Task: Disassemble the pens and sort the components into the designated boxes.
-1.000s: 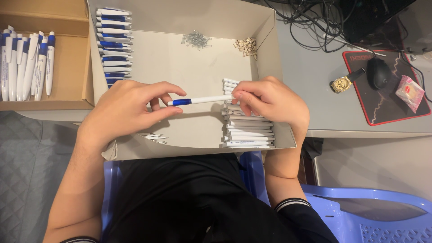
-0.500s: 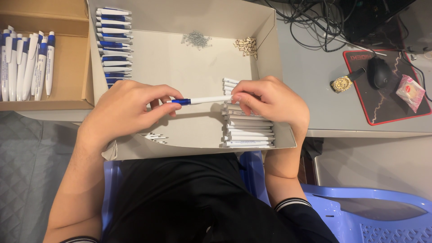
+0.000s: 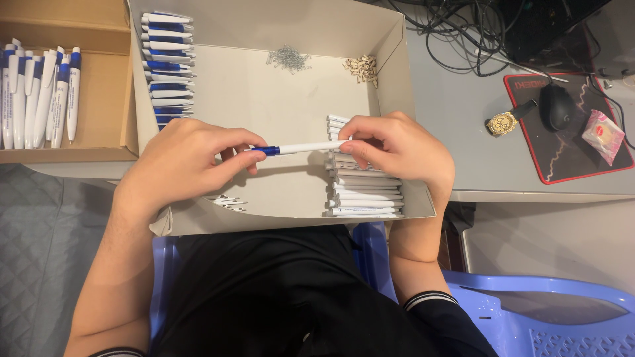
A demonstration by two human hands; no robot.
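Over a shallow white cardboard box [image 3: 397, 79], both hands hold one white pen with a blue end [image 3: 301, 148], lying level. My left hand [image 3: 188, 162] pinches the blue end. My right hand [image 3: 397, 149] grips the white barrel end. Under my right hand lies a stack of white pen barrels [image 3: 364, 195]. A row of blue and white pen parts [image 3: 165, 66] lines the box's left wall. A few small white parts [image 3: 225, 200] lie near my left wrist.
A brown box [image 3: 99, 99] at left holds several finished white and blue pens [image 3: 40, 92]. Small springs [image 3: 288, 58] and tan bits [image 3: 362, 67] lie at the box's far end. On the grey desk at right: mouse [image 3: 557, 106], wristwatch [image 3: 504, 121], pink packet [image 3: 602, 134], cables. Blue plastic chair below.
My left hand's fingers have slid along the pen's blue end, covering more of it. The right hand and the pen stay in place.
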